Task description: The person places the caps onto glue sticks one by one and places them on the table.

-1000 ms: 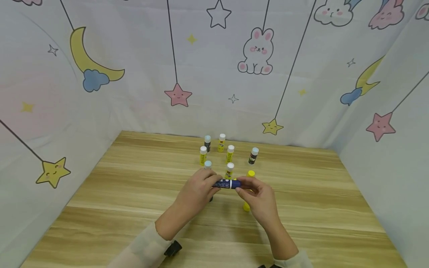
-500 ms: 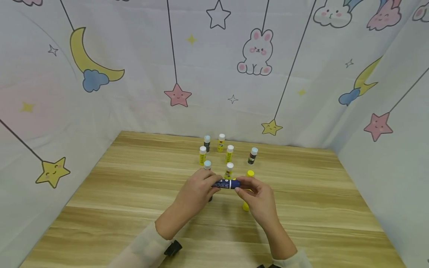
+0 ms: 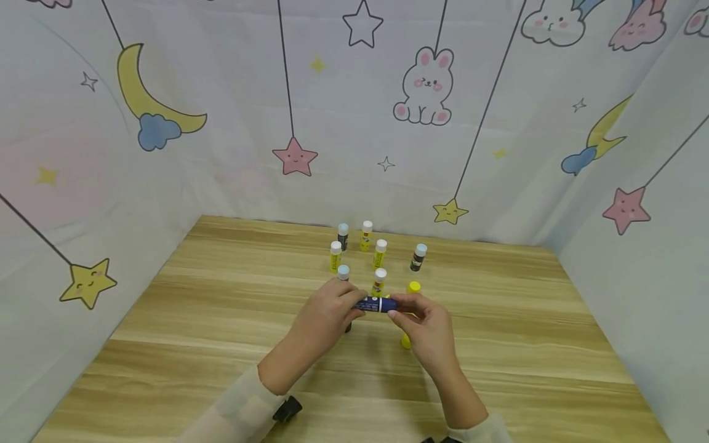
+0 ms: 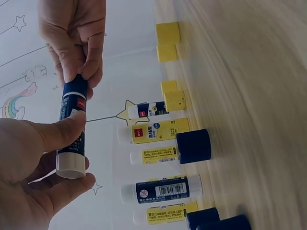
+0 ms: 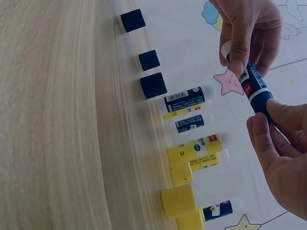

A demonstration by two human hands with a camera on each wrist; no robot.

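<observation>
Above the table, both hands hold one dark blue glue stick (image 3: 372, 304) lying sideways. My left hand (image 3: 327, 311) grips its labelled body between thumb and fingers; the white base (image 4: 71, 165) pokes out past them in the left wrist view. My right hand (image 3: 429, 323) pinches the blue cap (image 5: 262, 103) at the other end with thumb and fingertips. The cap sits against the white ring of the body. Behind the hands stand several capless-looking glue sticks, yellow ones (image 3: 380, 254) and dark blue ones (image 3: 418, 258), with pale tops upward.
Loose blue caps (image 5: 153, 85) stand on the wooden table (image 3: 221, 344) toward the left, partly hidden by my left hand. Yellow caps (image 5: 178, 200) stand toward the right, near my right hand. A printed white curtain (image 3: 232, 92) encloses the table's back and sides.
</observation>
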